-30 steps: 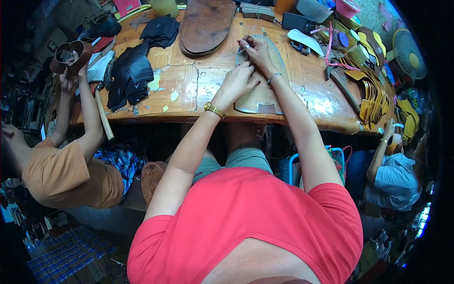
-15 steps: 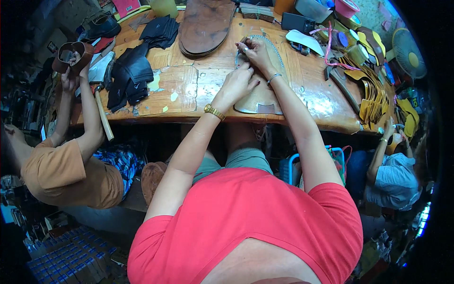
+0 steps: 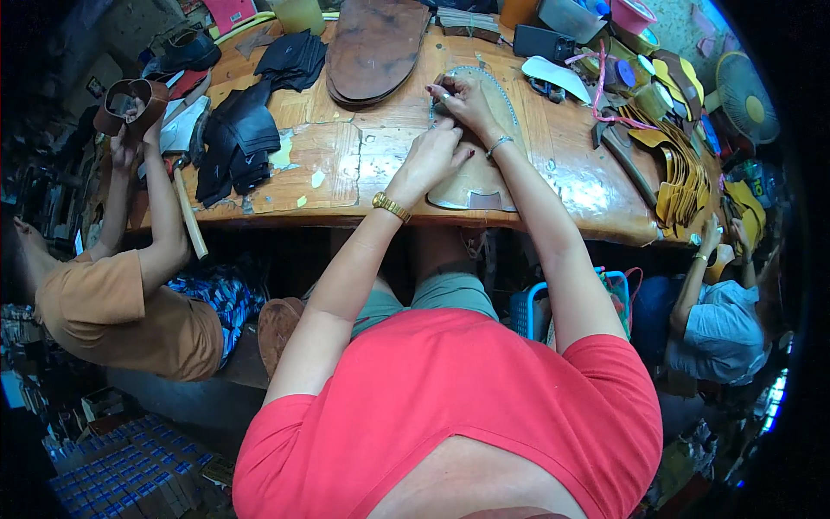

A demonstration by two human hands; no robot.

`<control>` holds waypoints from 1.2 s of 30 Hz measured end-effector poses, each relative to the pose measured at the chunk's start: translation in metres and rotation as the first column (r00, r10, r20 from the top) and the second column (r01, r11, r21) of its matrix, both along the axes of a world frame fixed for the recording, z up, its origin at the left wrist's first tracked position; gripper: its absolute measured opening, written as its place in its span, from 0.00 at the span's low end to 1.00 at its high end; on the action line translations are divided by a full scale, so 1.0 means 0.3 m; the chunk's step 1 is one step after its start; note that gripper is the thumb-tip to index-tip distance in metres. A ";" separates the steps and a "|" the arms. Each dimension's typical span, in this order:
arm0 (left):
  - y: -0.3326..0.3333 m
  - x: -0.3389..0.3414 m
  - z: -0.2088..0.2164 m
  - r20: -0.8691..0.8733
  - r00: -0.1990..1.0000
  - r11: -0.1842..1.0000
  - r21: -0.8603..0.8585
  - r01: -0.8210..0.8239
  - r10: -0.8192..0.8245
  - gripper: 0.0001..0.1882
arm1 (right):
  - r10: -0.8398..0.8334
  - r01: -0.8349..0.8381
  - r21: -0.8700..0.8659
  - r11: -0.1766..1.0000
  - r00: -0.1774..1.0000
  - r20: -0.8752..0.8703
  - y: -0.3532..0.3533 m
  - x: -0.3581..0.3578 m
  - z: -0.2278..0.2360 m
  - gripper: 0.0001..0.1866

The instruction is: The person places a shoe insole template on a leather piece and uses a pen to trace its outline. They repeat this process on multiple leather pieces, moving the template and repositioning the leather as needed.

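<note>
In front of me on the table lies a tan rounded piece (image 3: pixel 458 192), with a row of light blue dots along its curved far edge. My left hand (image 3: pixel 425 157), with a gold watch at the wrist, lies on its left side, fingers stretched forward and thumb apart. Just beyond, my right hand (image 3: pixel 465 102), wearing a bracelet, is closed in a pinch near the piece's far left edge. What its fingers hold is too small or hidden to make out.
Brown leather soles (image 3: pixel 376 52) lie stacked beyond my hands. Black leather pieces (image 3: pixel 238 143) and a hammer (image 3: pixel 190 212) are at left; another hammer (image 3: pixel 629 164) and yellow leather pieces (image 3: pixel 683 186) at right. Co-workers sit left, holding a brown leather loop (image 3: pixel 134 105), and right.
My right hand has turned slightly and its fingertips have shifted a little down and left over the piece. My left hand has barely moved. The co-worker at right has moved a hand.
</note>
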State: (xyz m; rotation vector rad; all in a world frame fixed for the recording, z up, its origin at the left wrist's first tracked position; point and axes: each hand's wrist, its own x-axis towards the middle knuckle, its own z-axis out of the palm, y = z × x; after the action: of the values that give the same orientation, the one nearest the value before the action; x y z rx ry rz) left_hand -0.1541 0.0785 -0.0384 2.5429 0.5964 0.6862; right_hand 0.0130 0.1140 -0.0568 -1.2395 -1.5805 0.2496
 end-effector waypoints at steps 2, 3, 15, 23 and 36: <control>0.003 -0.005 0.000 -0.029 1.000 1.000 -0.012 -0.001 0.000 0.16 | -0.018 0.019 -0.009 1.000 0.995 0.096 -0.014 -0.020 0.026 0.11; 0.005 -0.004 -0.002 -0.024 1.000 1.000 -0.007 -0.002 0.001 0.16 | -0.027 0.031 -0.030 0.999 0.992 0.127 -0.027 -0.028 0.048 0.11; 0.003 -0.002 -0.007 -0.024 1.000 1.000 -0.006 -0.013 0.012 0.16 | 0.037 -0.034 -0.040 0.999 0.996 0.075 -0.031 -0.027 0.048 0.12; 0.002 0.005 -0.010 0.010 1.000 1.000 0.018 -0.011 0.010 0.17 | 0.110 -0.124 -0.072 0.990 0.979 -0.172 -0.011 0.002 0.006 0.11; -0.003 -0.001 -0.002 0.004 1.000 1.000 0.007 -0.019 0.019 0.16 | 0.126 -0.139 -0.061 0.988 0.974 -0.188 -0.019 -0.010 0.022 0.12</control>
State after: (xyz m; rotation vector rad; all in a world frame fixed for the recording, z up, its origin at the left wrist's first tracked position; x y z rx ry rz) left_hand -0.1542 0.0775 -0.0389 2.5445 0.6189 0.7014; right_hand 0.0100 0.1082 -0.0501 -1.1339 -1.5061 0.4981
